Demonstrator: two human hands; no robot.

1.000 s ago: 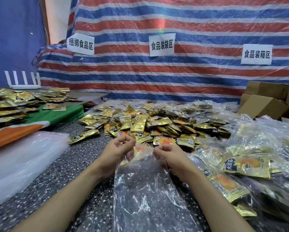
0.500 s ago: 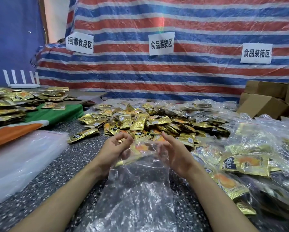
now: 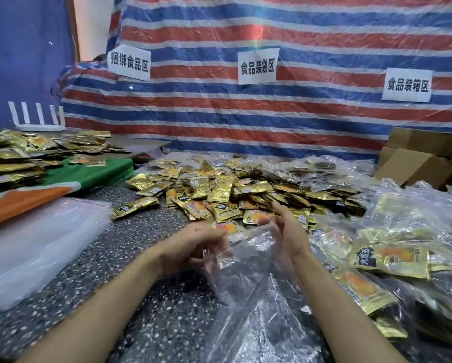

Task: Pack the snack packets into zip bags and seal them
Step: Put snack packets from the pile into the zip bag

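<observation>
**Item 1: clear plastic zip bag** (image 3: pixel 248 273). It lies crumpled on the dark speckled tabletop (image 3: pixel 146 231) between your forearms, with its mouth end raised toward the pile. No packet shows inside it.

**Item 2: left hand** (image 3: pixel 191 247). The fingers are curled onto the bag's left lip and pinch the film (blur hides the exact hold).

**Item 3: right hand** (image 3: pixel 287 229). The fingers are straight and parted, the palm is turned inward, and it holds nothing. It sits at the right side of the mouth. Whether it is inside the bag or only against it cannot be told.

**Item 4: heap of gold foil snack packets** (image 3: pixel 219 189). They lie loose, just beyond both hands.

**Item 5: filled clear bags** (image 3: pixel 392 258) on your right, and a **stack of flat translucent bags** (image 3: pixel 36 244) on your left.

**Step in hand (a judgement):** opening the mouth, with loading not yet begun.

**Handling notes:**
- Keep your left pinch high so the lip stands up, because thin film like this probably clings and collapses.
- Use your right hand to spread the mouth wide before you reach for packets.
- Gather the packets flat and facing one way so they slide in without snagging.
- Seat them deep, well clear of the zip track, or a foil corner caught in it would likely stop the seal from closing.
</observation>
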